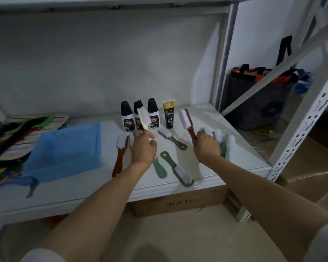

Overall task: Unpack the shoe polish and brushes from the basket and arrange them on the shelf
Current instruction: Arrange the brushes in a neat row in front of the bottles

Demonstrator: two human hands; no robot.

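Brushes fill both hands above the middle of the shelf (206, 118): the left hand (143, 146) grips a cream-handled brush (143, 118) by its handle end, long axis tilted up and away so the white bristles cross in front of the middle polish bottle (138, 116), while the right hand (206, 146) grips a red-handled brush (187, 121) the same way, head up and leaning toward the back edge. Fingers of that right hand also seem curled round a bunch of green-handled brushes (224, 142), though blur hides how many. Behind them three black-capped bottles and a black-and-gold tube (169, 114) stand upright in a row near the back edge. Lying flat on the shelf are another red brush (119, 156) just left of the left hand, a green brush (171, 138) between the hands, and two more green ones (178, 170) toward the front edge, handles pointing different ways. The blue basket (64, 150) sits well to the left; its inside cannot be read from here. My guess is that unpacking is nearly done and arranging remains: the cream brush lies nearer the free patch beside the flat red one, so the left hand looks best placed to set it down first. Striped fabric items (17, 135) crowd the shelf's left end, and a grey tote bag (257, 103) stands beyond the right upright.
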